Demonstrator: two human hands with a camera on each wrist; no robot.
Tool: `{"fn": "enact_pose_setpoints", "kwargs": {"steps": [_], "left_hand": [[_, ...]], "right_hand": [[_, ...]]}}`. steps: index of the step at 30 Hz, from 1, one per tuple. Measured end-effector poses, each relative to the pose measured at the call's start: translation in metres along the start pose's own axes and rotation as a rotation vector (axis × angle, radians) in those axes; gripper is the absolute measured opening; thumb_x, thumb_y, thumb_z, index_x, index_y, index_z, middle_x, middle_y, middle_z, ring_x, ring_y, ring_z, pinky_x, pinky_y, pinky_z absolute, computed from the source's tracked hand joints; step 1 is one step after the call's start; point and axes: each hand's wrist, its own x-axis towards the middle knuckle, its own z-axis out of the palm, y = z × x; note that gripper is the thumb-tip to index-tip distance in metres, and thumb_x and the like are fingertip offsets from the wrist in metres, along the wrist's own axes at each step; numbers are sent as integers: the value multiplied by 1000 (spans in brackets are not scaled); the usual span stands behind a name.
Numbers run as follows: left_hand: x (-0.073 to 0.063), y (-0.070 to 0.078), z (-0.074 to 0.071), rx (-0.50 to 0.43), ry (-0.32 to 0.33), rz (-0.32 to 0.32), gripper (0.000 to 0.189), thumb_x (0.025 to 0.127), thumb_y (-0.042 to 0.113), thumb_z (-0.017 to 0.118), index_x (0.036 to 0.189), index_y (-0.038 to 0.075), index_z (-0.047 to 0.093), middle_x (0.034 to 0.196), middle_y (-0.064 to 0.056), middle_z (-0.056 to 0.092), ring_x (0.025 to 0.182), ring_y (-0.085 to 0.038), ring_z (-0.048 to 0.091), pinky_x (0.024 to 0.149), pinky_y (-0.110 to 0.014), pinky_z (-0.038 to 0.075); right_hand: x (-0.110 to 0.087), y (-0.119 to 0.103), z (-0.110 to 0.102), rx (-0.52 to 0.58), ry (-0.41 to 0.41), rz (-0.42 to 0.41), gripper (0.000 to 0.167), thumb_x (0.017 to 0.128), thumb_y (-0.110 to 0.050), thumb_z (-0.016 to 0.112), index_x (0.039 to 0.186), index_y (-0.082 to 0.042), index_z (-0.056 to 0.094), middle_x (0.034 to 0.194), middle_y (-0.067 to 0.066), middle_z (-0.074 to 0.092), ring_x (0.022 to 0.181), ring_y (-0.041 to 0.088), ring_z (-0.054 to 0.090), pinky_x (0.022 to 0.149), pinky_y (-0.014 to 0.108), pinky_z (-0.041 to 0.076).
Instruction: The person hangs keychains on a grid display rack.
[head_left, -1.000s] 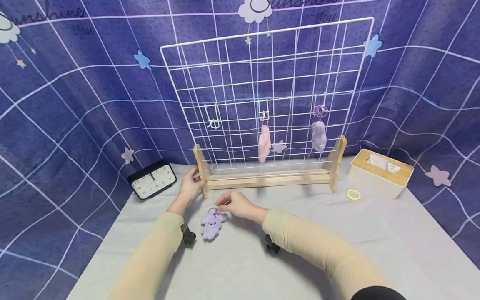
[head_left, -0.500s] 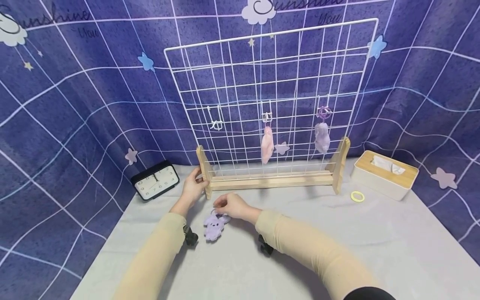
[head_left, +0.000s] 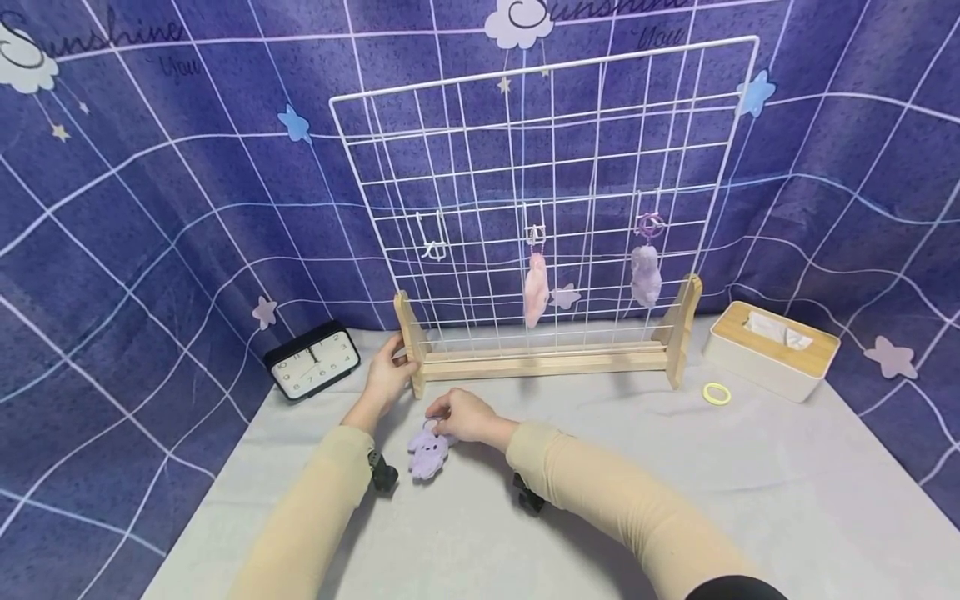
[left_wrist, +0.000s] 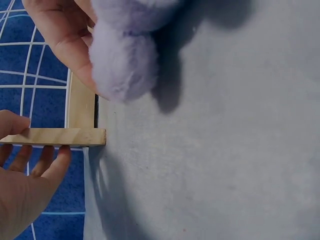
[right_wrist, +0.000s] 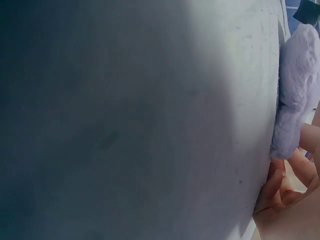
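A small lilac plush keychain [head_left: 428, 456] with a dark-eyed face is near the table's left middle, its ring at the top. My right hand [head_left: 467, 415] pinches it by the ring and upper edge, and the fingers hide one ear. In the left wrist view the fluffy plush [left_wrist: 125, 65] casts a shadow on the cloth. My left hand [head_left: 387, 375] holds the left wooden post [head_left: 408, 333] of a white wire grid rack [head_left: 555, 150], thumb on one face and fingers on the other. Whether the plush touches the cloth I cannot tell.
A pink plush [head_left: 536, 292] and another lilac plush [head_left: 646, 277] hang on the grid's hooks; the left hook [head_left: 433, 248] carries nothing. A black-framed clock [head_left: 312, 361] stands left. Right of the rack are a yellow ring [head_left: 716, 393] and a wood-lidded tissue box [head_left: 772, 350].
My right hand has shifted slightly left and closer over the plush keychain's top, now covering the ear that showed before. The left hand stays on the post. The head view has shifted slightly.
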Motion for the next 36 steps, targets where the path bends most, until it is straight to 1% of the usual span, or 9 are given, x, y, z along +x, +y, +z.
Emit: {"fn": "enact_pose_setpoints", "kwargs": {"steps": [7, 11, 18, 21, 27, 31, 33, 36], "left_hand": [[1, -1, 2, -19, 3, -4, 70, 90, -16, 59, 155, -3, 35, 154, -26, 41, 133, -45, 49, 107, -51, 49], [1, -2, 0, -17, -1, -1, 70, 90, -16, 58, 155, -3, 34, 155, -27, 40, 134, -46, 48, 108, -51, 49], [1, -2, 1, -12, -1, 10, 70, 90, -16, 59, 154, -4, 36, 153, -27, 42, 133, -46, 49, 108, -50, 49], [1, -1, 1, -14, -3, 11, 70, 90, -16, 59, 154, -4, 36, 153, -27, 42, 133, -46, 50, 107, -50, 49], [1, -2, 1, -21, 1, 12, 70, 90, -16, 59, 154, -4, 36, 153, -27, 42, 133, -46, 50, 107, -50, 50], [2, -2, 1, -22, 2, 8, 70, 90, -16, 59, 155, -3, 36, 153, -26, 43, 132, -46, 50, 106, -50, 50], [3, -3, 1, -18, 3, 2, 70, 90, -16, 59, 155, -2, 36, 154, -26, 42, 133, -46, 50, 107, -49, 50], [3, -3, 0, -14, -3, -10, 71, 91, -15, 59, 156, -3, 34, 155, -26, 40, 134, -46, 48, 108, -50, 48]], "right_hand": [[2, 4, 3, -31, 39, -4, 22, 82, -11, 85, 102, -14, 78, 98, -5, 75, 91, 9, 64, 89, 24, 52], [2, 4, 4, -11, 50, 13, 21, 80, -8, 86, 97, -14, 76, 93, -6, 73, 85, 7, 61, 86, 24, 51], [-4, 0, 0, 87, 45, 22, 22, 80, 1, 83, 97, -10, 75, 83, -2, 71, 72, 6, 58, 78, 26, 49], [-5, 1, -1, 123, 54, 5, 21, 81, 3, 81, 97, -8, 75, 80, -1, 71, 69, 4, 58, 77, 24, 50], [-9, 3, -1, 213, 70, -54, 14, 85, 3, 77, 97, -5, 78, 82, 3, 73, 70, 3, 60, 71, 20, 52], [-11, 3, -2, 260, 70, -69, 12, 87, 1, 77, 98, -5, 78, 87, 4, 75, 73, 3, 62, 68, 18, 53], [-12, 2, -3, 295, 71, -69, 12, 87, 1, 76, 97, -4, 78, 87, 5, 76, 73, 5, 65, 67, 18, 55], [-14, 2, -5, 359, 78, -69, 12, 87, 5, 74, 97, -2, 76, 85, 6, 75, 72, 12, 69, 65, 20, 58]]}}
